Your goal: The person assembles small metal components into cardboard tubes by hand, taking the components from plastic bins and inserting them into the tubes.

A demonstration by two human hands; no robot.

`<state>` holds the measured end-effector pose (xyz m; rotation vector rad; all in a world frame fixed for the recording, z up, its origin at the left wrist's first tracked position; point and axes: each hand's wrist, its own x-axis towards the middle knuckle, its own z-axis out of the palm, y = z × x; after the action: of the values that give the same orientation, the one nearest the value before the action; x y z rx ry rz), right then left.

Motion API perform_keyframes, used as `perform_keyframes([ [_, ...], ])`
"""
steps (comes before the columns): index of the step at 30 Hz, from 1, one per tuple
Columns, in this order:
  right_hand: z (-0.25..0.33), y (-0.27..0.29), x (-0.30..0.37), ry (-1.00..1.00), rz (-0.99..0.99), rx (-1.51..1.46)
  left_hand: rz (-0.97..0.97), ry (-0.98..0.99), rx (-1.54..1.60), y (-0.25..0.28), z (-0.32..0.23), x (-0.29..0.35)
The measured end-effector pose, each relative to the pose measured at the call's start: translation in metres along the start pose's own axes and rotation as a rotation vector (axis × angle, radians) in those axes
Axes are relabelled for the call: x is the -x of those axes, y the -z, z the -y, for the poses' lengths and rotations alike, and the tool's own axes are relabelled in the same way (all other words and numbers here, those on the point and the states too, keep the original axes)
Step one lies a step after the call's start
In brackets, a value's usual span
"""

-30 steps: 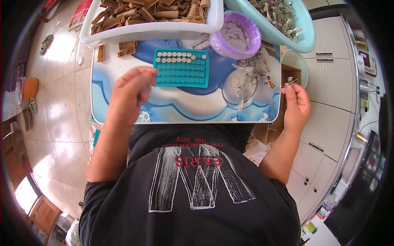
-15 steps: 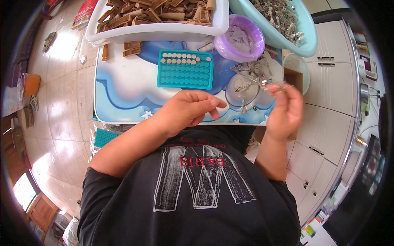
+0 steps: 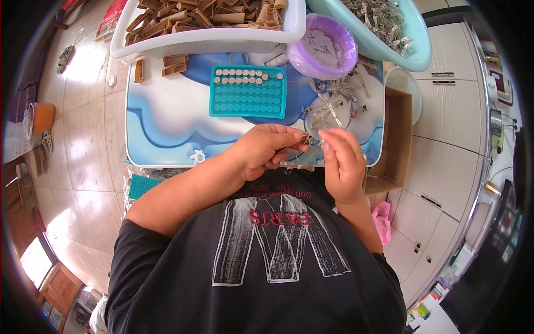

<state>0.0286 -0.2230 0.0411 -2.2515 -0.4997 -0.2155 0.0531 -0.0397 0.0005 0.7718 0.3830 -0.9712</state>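
Over the table's front edge, my left hand (image 3: 270, 147) pinches a small electronic part with thin wires (image 3: 307, 139) between thumb and fingertips. My right hand (image 3: 344, 164) is closed at the part's right end; what its fingertips grip is too small to make out. Just beyond the hands lies a loose heap of clear wire bundles (image 3: 331, 108) with small parts on them. A teal tray (image 3: 213, 103) of round slots stands left of that heap, with pale discs in its two far rows.
At the back are a white bin (image 3: 167, 49) of brown plastic casings, a purple bowl (image 3: 349, 64) of small white pieces and an aqua basin (image 3: 420, 53) of wire bundles. Loose brown casings (image 3: 175, 65) lie near the bin. A cardboard box (image 3: 397, 128) adjoins the table's right side.
My right hand has moved left and nearer me, from the wire heap to my left hand. The small wired part is now in my left fingers.
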Motion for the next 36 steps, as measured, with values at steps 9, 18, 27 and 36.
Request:
perform_keyframes([
  [9, -0.016, 0.000, -0.004, -0.273, 0.082, -0.092, -0.013, -0.030, 0.012, -0.005, 0.001, -0.003],
  [18, -0.028, -0.006, 0.002, -0.315, -0.004, -0.213, -0.008, 0.027, 0.065, -0.006, 0.001, -0.012],
  [27, -0.030, -0.011, 0.000, -0.380, 0.067, -0.289, 0.101, 0.040, 0.090, -0.004, 0.004, -0.013],
  [36, -0.033, 0.001, -0.002, -0.397, -0.044, -0.424, -0.050, 0.011, 0.023, -0.010, 0.001, -0.009],
])
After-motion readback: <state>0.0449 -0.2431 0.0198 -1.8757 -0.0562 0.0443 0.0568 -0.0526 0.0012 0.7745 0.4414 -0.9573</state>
